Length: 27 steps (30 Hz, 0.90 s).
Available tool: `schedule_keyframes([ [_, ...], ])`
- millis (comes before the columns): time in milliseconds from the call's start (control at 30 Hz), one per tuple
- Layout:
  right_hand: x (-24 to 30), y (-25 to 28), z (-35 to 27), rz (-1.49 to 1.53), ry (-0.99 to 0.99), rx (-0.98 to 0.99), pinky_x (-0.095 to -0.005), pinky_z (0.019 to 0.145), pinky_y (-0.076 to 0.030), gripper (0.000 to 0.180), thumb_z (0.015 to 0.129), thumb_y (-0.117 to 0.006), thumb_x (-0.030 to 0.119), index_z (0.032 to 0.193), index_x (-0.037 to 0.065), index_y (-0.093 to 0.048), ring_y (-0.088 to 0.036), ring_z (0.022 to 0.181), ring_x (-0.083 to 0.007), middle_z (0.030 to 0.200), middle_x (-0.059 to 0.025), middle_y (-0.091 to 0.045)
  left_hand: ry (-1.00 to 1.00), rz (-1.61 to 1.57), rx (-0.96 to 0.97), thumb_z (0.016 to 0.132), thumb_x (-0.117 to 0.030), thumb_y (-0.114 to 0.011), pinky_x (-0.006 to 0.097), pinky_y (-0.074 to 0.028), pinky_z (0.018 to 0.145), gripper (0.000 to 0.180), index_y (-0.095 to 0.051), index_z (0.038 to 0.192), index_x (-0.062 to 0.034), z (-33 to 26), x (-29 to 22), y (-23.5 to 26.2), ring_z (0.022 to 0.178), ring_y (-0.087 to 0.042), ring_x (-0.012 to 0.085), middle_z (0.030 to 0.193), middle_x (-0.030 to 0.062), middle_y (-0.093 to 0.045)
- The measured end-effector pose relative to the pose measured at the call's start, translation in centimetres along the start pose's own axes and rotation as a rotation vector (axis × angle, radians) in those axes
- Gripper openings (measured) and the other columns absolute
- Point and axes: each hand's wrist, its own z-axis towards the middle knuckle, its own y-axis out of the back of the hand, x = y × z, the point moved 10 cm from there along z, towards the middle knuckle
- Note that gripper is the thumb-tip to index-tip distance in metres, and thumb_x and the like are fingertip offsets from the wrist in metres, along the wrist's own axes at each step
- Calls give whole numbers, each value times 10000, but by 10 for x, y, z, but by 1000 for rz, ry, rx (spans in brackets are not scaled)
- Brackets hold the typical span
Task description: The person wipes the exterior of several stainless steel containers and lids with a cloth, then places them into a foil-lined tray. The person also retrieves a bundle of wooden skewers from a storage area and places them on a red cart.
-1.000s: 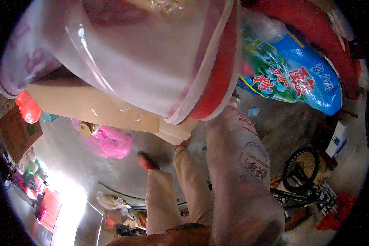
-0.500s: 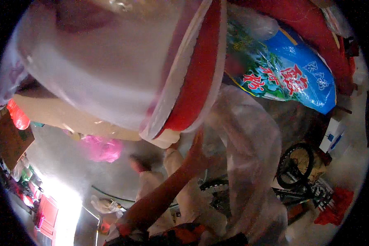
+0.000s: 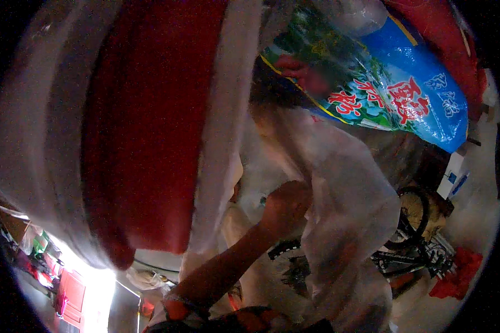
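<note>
From the lower edge my bare left forearm reaches up, and my left hand (image 3: 289, 202) is closed at the edge of a sheer whitish sheet-like material (image 3: 353, 188), seemingly gripping it. This material hangs in folds on the right side. A darker arm-like shape shows faintly through it, running toward the upper left; the fingers of my right hand cannot be made out. Close in front, a large red panel (image 3: 150, 127) with whitish borders covers most of the left side, smeared by motion.
A glossy blue and green printed sack (image 3: 416, 100) lies at the upper right, with red fabric (image 3: 455, 33) behind it. Below are a bicycle (image 3: 411, 244) and a red piece of cloth (image 3: 458, 275). A red door (image 3: 73, 297) stands beside bright light at the lower left.
The red panel with whitish borders has swung left and down, now filling the left side and hiding the pink bag. My left hand has moved slightly right and closed at the sheer material.
</note>
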Motion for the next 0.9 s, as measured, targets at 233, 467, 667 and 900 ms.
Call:
schedule_keyframes([
  [233,12,6,4,-9,24,-7,-355,870,-415,474,762,-601,154,1187,33,-426,-530,993,-203,1100,-78,-550,171,-103,-121,727,-71,-559,370,-484,701,132,-575,854,-38,-8,12,22,776,-572,287,840,110,-590],
  [467,32,45,2,-27,80,-86,-355,877,-413,494,759,-604,149,1200,31,-415,-527,1004,-204,1111,-79,-546,253,437,-138,822,-59,-482,309,-448,587,54,-524,809,-28,28,15,21,705,-564,203,785,109,-569],
  [667,79,144,-62,-128,252,-248,-356,883,-411,511,756,-607,145,1212,29,-406,-525,1013,-204,1121,-79,-542,503,-1189,-345,854,-101,-453,271,-443,686,280,-459,1132,-72,75,53,-8,840,-557,205,1018,130,-545],
  [900,266,350,-147,-500,812,-838,-356,890,-409,531,753,-611,140,1225,27,-394,-522,1024,-204,1132,-80,-538,353,-599,-233,844,-206,-510,307,-437,752,679,-121,1396,-138,63,-9,41,1066,-468,227,1312,155,-363],
])
